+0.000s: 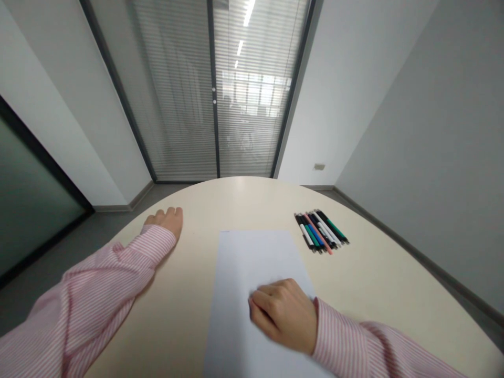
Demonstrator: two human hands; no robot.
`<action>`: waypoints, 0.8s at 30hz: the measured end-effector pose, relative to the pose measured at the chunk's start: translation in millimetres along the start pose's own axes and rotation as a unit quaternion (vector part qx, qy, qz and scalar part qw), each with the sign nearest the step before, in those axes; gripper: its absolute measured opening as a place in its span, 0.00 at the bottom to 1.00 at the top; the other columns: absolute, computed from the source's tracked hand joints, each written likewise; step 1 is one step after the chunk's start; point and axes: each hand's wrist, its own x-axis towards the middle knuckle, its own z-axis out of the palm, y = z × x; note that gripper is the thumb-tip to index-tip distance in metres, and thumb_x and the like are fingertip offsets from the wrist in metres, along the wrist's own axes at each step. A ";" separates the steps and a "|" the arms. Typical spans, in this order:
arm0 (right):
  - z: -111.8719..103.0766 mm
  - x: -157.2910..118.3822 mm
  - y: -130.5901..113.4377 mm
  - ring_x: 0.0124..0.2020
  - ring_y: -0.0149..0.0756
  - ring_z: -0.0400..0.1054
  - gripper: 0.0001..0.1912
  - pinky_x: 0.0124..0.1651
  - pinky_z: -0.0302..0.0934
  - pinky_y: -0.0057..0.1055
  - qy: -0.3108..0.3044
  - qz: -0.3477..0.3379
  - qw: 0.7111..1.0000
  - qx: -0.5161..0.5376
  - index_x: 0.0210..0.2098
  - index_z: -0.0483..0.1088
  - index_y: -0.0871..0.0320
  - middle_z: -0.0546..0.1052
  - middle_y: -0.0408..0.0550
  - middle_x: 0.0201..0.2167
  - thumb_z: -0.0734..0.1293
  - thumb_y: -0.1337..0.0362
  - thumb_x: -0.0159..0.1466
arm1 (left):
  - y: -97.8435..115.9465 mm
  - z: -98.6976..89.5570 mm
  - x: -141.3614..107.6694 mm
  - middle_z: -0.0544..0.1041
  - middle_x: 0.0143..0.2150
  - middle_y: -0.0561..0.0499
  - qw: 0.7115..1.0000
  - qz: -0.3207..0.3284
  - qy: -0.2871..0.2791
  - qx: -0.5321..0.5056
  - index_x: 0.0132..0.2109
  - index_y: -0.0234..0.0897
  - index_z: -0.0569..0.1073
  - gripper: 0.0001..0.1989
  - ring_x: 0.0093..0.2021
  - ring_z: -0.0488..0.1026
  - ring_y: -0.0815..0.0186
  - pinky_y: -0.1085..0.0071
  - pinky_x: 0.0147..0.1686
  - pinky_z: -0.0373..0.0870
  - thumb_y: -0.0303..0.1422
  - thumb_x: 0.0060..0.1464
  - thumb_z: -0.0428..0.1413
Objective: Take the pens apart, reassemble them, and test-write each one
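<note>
My left hand (165, 221) rests on the cream table (177, 320) near its far left edge, fingers curled and holding nothing. A sheet of white paper (244, 294) lies flat in the middle of the table. My right hand (283, 315), slightly blurred, sits on the paper's lower right part with its fingers curled together, and nothing shows in it. To the upper right of the paper lies a side-by-side group of several pens (321, 231) in black, white, green, blue and pink, out of reach of neither hand's touch: both hands are apart from them.
The rounded table edge curves around the far side, with grey floor beyond. Behind it stands a glass double door (214, 89) with slatted blinds. Grey walls rise on the right, and a dark glass panel (31, 199) stands at the left.
</note>
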 end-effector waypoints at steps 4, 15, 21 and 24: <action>1.5 0.1 0.5 0.17 0.25 0.57 0.11 0.25 0.38 0.30 -0.002 -0.002 1.000 0.004 0.22 0.60 0.58 0.69 0.39 0.17 0.57 0.67 0.61 | -6.7 2.6 6.2 0.74 0.45 0.29 0.999 -0.033 -0.037 0.000 0.43 0.27 0.72 0.17 0.44 0.72 0.42 0.51 0.37 0.67 0.19 0.51 0.43; -1.6 4.3 9.0 0.17 0.24 0.48 0.18 0.24 0.41 0.27 0.022 0.091 0.969 0.227 0.17 0.53 0.58 0.55 0.36 0.14 0.58 0.64 0.62 | 48.4 -41.7 -78.9 0.78 0.33 0.52 0.822 0.226 0.309 -0.422 0.36 0.39 0.74 0.04 0.32 0.74 0.67 0.72 0.37 0.70 0.32 0.51 0.57; -1.1 10.8 32.1 0.17 0.24 0.53 0.16 0.21 0.48 0.23 0.151 0.226 0.739 0.616 0.37 0.59 0.55 0.59 0.32 0.20 0.67 0.55 0.57 | 65.2 -11.6 -70.4 0.79 0.33 0.49 0.634 0.034 0.021 -0.772 0.32 0.33 0.72 0.15 0.32 0.76 0.67 0.72 0.38 0.73 0.37 0.40 0.65; -2.9 14.3 36.3 0.22 0.27 0.62 0.22 0.25 0.55 0.26 0.220 0.259 0.658 0.671 0.42 0.59 0.54 0.68 0.37 0.26 0.71 0.56 0.54 | 70.7 8.8 -63.4 0.79 0.32 0.48 0.572 -0.023 -0.087 -0.815 0.33 0.31 0.73 0.19 0.31 0.77 0.68 0.72 0.39 0.74 0.38 0.34 0.68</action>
